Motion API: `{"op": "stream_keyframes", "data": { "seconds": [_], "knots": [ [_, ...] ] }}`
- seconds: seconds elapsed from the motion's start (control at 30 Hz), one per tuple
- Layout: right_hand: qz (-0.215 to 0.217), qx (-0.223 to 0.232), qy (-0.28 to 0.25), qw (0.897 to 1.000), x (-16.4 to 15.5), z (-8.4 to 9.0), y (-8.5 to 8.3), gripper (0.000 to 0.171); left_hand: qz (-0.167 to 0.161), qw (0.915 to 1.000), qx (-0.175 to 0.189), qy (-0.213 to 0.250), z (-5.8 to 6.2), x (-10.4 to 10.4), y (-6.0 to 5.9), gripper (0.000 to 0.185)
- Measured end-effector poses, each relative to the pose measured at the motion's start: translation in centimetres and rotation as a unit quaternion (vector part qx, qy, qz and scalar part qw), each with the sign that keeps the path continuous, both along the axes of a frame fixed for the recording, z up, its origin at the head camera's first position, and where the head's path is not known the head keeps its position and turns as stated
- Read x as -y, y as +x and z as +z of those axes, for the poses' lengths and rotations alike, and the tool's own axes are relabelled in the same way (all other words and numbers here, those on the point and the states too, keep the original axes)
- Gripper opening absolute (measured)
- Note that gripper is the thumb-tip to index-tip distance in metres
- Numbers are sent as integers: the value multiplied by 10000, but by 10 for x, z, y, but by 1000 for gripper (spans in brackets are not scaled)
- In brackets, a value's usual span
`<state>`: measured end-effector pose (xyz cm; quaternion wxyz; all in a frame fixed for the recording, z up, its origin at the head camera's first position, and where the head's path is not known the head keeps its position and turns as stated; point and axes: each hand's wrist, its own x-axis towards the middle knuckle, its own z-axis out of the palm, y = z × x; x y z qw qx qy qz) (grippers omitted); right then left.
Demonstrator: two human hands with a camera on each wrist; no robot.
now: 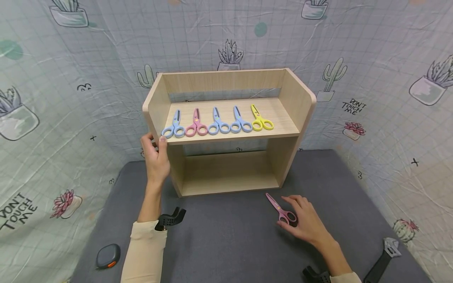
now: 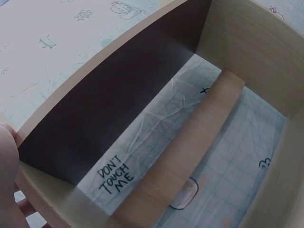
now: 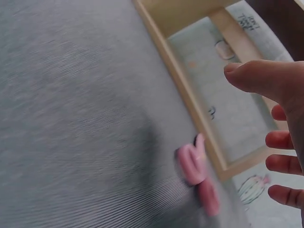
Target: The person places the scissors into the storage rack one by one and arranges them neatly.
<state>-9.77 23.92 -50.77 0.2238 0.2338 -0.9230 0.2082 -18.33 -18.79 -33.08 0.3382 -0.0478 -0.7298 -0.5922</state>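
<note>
My left hand (image 1: 156, 159) grips the left side of a two-tier wooden shelf (image 1: 231, 169). Its thumb lies at the front edge of the upper board, and the fingers are partly hidden behind the side panel. On that board, from the left, stand in a row blue scissors (image 1: 173, 126), pink scissors (image 1: 196, 125), two more blue pairs, and yellow scissors (image 1: 261, 120). Another pair of pink scissors (image 3: 192, 164) lies on the table before the shelf's right end. Beside its handles hovers my right hand (image 1: 302, 220), thumb and fingers spread, apart from the scissors in the right wrist view.
A dark tape measure (image 1: 108, 256) lies at the table's front left. An adjustable wrench (image 1: 383, 259) rests at the front right. Patterned cloth (image 1: 106, 51) hangs around the grey table (image 1: 226, 243). The shelf's back is partly open.
</note>
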Motion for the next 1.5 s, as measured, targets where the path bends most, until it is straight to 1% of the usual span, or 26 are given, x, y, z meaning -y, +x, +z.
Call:
{"op": "stream_keyframes", "data": {
  "seconds": [0.27, 0.5, 0.67, 0.9, 1.17, 1.33, 1.5],
  "knots": [
    [-81, 212, 148, 9996, -6, -18, 12, 79, 34, 10000, 15, -31, 0, -1, 0, 39],
    [-204, 589, 266, 9977, -14, -28, 22, 83, 42, 10000, 7, 16, 1, -1, 2, 40],
    [-300, 701, 399, 9963, -18, -35, 24, 80, 55, 10000, -7, 13, 2, 0, 2, 40],
    [-339, 701, 358, 9963, -18, -36, 22, 76, 93, 10000, 3, -14, 2, -1, 2, 40],
    [-548, 920, 338, 9937, -12, -36, 18, 73, 76, 10000, 7, -42, 1, -2, 2, 41],
    [-619, 880, 339, 9936, -9, -37, 13, 74, 75, 10000, 26, -40, 1, -1, 2, 41],
    [-708, 896, 450, 9924, -4, -36, 8, 72, 66, 10000, 20, -36, 1, -1, 2, 41]
  ]
}}
